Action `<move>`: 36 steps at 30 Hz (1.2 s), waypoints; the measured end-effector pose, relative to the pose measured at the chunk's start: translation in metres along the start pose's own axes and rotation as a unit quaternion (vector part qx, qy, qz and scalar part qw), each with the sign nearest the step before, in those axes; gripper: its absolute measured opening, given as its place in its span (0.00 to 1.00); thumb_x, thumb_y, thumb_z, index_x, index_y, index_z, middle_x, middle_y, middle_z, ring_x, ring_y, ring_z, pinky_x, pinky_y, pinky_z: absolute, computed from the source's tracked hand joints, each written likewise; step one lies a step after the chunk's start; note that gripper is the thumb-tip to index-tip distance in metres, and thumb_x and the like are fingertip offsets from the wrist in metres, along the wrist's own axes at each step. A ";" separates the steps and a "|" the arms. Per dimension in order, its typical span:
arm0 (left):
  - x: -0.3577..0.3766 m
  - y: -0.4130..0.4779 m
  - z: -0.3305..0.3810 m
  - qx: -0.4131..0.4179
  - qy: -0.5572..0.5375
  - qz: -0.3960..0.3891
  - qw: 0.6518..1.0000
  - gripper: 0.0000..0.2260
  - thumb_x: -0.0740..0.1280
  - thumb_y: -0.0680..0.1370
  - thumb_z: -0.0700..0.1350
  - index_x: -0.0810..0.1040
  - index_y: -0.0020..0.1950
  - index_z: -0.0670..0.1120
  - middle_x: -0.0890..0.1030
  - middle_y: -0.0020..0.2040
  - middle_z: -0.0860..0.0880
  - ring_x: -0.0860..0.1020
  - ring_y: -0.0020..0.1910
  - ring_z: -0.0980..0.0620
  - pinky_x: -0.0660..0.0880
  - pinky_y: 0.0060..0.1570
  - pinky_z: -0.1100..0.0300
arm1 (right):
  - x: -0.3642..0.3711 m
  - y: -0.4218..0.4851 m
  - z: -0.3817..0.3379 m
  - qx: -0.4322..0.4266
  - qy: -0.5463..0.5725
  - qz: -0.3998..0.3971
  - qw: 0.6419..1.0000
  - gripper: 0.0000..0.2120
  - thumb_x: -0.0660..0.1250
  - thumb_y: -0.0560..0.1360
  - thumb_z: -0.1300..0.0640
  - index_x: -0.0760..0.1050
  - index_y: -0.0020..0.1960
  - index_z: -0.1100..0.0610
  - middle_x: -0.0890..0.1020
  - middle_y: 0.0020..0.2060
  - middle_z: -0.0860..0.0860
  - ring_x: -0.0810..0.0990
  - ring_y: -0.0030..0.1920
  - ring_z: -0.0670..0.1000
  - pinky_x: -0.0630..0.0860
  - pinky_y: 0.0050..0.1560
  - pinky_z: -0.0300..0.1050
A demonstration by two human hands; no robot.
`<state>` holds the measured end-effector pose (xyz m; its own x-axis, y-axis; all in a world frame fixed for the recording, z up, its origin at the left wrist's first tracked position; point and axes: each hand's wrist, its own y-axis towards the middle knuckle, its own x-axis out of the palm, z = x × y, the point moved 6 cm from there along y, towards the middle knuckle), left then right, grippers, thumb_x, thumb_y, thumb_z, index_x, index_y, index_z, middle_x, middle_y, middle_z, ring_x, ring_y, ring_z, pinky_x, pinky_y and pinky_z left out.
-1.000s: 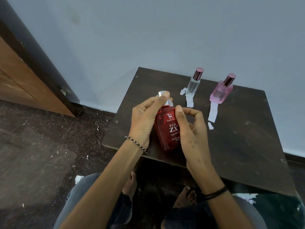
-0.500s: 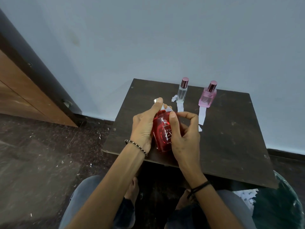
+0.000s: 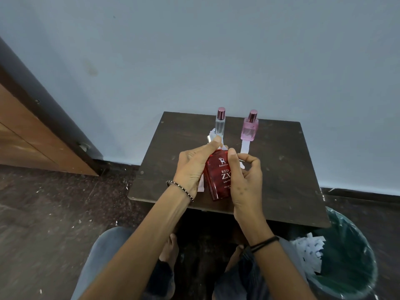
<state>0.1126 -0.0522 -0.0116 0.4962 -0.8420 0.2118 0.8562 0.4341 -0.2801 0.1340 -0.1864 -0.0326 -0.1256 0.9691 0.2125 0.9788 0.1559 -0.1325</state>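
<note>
Barely shifted, the left hand [image 3: 190, 167] grips the red bottle [image 3: 217, 176], forefinger on its sprayer [image 3: 208, 139]. The right hand [image 3: 244, 180] clasps its other side.

- Soft, even, rather dim indoor light fills the head view; the wall [image 3: 194, 50] reads flat blue-grey and darkens toward the upper corners.
- No hard shadows lie on the table [image 3: 281, 169]; the space beneath it falls into near-black.
- The red bottle [image 3: 216, 176] carries a small glossy highlight near its shoulder, and its white lettering is sharp.
- Wide-angle distortion bends the edges: the door frame [image 3: 43, 109] leans steeply and the table's sides splay outward.
- The bin [image 3: 350, 267] at the lower right corner looks slightly soft and stretched.
</note>
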 end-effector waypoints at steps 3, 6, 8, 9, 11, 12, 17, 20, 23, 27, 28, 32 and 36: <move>0.011 -0.006 0.003 -0.006 0.015 -0.025 1.000 0.14 0.77 0.73 0.53 0.89 0.45 0.42 0.88 0.44 0.41 0.86 0.38 0.51 0.81 0.37 0.62 | -0.009 -0.001 0.002 0.024 0.012 0.016 1.000 0.16 0.70 0.77 0.39 0.72 0.56 0.47 0.87 0.38 0.41 0.87 0.37 0.43 0.81 0.32 0.38; 0.019 -0.004 0.000 -0.018 0.051 -0.028 0.998 0.16 0.78 0.72 0.55 0.88 0.47 0.42 0.88 0.47 0.40 0.86 0.42 0.50 0.83 0.46 0.57 | -0.018 0.000 0.003 0.047 0.015 0.016 0.999 0.16 0.69 0.77 0.37 0.73 0.56 0.46 0.87 0.40 0.41 0.87 0.40 0.43 0.80 0.33 0.36; 0.028 -0.003 0.001 -0.026 0.069 -0.030 0.997 0.20 0.77 0.71 0.59 0.88 0.47 0.42 0.89 0.44 0.44 0.85 0.42 0.51 0.82 0.51 0.56 | -0.027 0.003 -0.001 0.053 0.017 0.006 0.998 0.16 0.69 0.77 0.37 0.74 0.56 0.47 0.88 0.41 0.42 0.88 0.41 0.43 0.80 0.34 0.36; 0.032 -0.002 0.002 -0.028 0.077 -0.023 0.996 0.24 0.77 0.69 0.62 0.88 0.48 0.41 0.88 0.42 0.47 0.84 0.40 0.53 0.81 0.49 0.59 | -0.032 0.004 -0.005 0.050 0.015 -0.005 0.999 0.17 0.69 0.76 0.37 0.75 0.57 0.48 0.88 0.41 0.42 0.88 0.41 0.43 0.81 0.34 0.36; 0.038 0.004 0.001 -0.041 0.092 -0.002 0.995 0.33 0.74 0.67 0.68 0.86 0.51 0.38 0.85 0.41 0.49 0.81 0.39 0.53 0.78 0.48 0.59 | -0.041 0.008 -0.015 0.036 0.003 -0.026 0.999 0.19 0.71 0.74 0.37 0.76 0.57 0.48 0.88 0.43 0.41 0.88 0.43 0.43 0.81 0.35 0.37; 0.042 0.008 0.001 -0.048 0.082 0.003 0.995 0.31 0.72 0.69 0.68 0.87 0.51 0.39 0.86 0.43 0.49 0.82 0.41 0.52 0.79 0.51 0.56 | -0.046 0.009 -0.020 0.028 -0.006 -0.032 0.999 0.20 0.73 0.72 0.38 0.76 0.58 0.48 0.88 0.45 0.41 0.88 0.45 0.44 0.82 0.36 0.38; 0.066 0.025 -0.012 -0.057 0.034 0.010 0.998 0.13 0.67 0.80 0.46 0.86 0.39 0.43 0.87 0.37 0.47 0.82 0.31 0.53 0.79 0.32 0.65 | -0.077 0.026 -0.037 -0.013 -0.077 -0.035 0.996 0.23 0.77 0.69 0.42 0.78 0.61 0.49 0.87 0.51 0.45 0.87 0.50 0.46 0.84 0.44 0.41; 0.081 0.032 -0.024 -0.072 0.065 -0.014 0.995 0.07 0.67 0.78 0.36 0.85 0.48 0.35 0.83 0.43 0.39 0.81 0.37 0.48 0.83 0.43 0.58 | -0.095 0.041 -0.048 -0.038 -0.128 -0.040 0.990 0.22 0.76 0.66 0.37 0.78 0.57 0.42 0.86 0.50 0.40 0.86 0.49 0.41 0.83 0.47 0.40; 0.096 0.038 -0.034 -0.068 0.105 -0.045 0.991 0.09 0.64 0.80 0.31 0.84 0.51 0.39 0.83 0.56 0.37 0.84 0.51 0.44 0.83 0.52 0.54 | -0.111 0.059 -0.059 -0.060 -0.159 -0.032 0.985 0.23 0.75 0.66 0.36 0.77 0.58 0.40 0.85 0.52 0.40 0.85 0.51 0.40 0.82 0.47 0.39; 0.118 0.045 -0.043 -0.065 0.112 -0.075 0.989 0.11 0.65 0.79 0.27 0.80 0.58 0.38 0.79 0.63 0.32 0.82 0.55 0.40 0.84 0.47 0.55 | -0.124 0.087 -0.075 -0.091 -0.178 -0.021 0.980 0.21 0.75 0.66 0.38 0.75 0.56 0.39 0.85 0.52 0.38 0.84 0.52 0.36 0.82 0.50 0.38; 0.124 0.047 -0.045 -0.068 0.121 -0.084 0.987 0.13 0.66 0.78 0.27 0.79 0.60 0.38 0.78 0.63 0.32 0.81 0.57 0.40 0.84 0.48 0.53 | -0.126 0.095 -0.078 -0.099 -0.181 -0.017 0.978 0.22 0.75 0.67 0.39 0.75 0.58 0.41 0.85 0.53 0.40 0.84 0.52 0.38 0.82 0.52 0.41; 0.140 0.052 -0.052 -0.087 0.144 -0.090 0.982 0.13 0.71 0.76 0.29 0.77 0.58 0.39 0.78 0.63 0.36 0.82 0.58 0.38 0.82 0.55 0.47 | -0.133 0.124 -0.083 -0.124 -0.204 -0.010 0.971 0.26 0.76 0.72 0.44 0.73 0.66 0.51 0.83 0.60 0.48 0.83 0.60 0.47 0.83 0.58 0.49; 0.145 0.063 -0.059 -0.084 0.146 -0.082 0.982 0.09 0.75 0.74 0.32 0.77 0.43 0.43 0.82 0.50 0.39 0.85 0.37 0.48 0.85 0.45 0.54 | -0.137 0.141 -0.082 -0.130 -0.203 -0.028 0.970 0.25 0.77 0.71 0.44 0.74 0.64 0.49 0.84 0.58 0.46 0.83 0.57 0.43 0.84 0.51 0.39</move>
<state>0.2305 -0.1659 -0.0538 0.2709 -0.9626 -0.0037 0.8732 0.2474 -0.4199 0.3026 -0.3127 -0.0012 -0.1814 0.9642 -0.1933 0.9697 0.2080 0.1279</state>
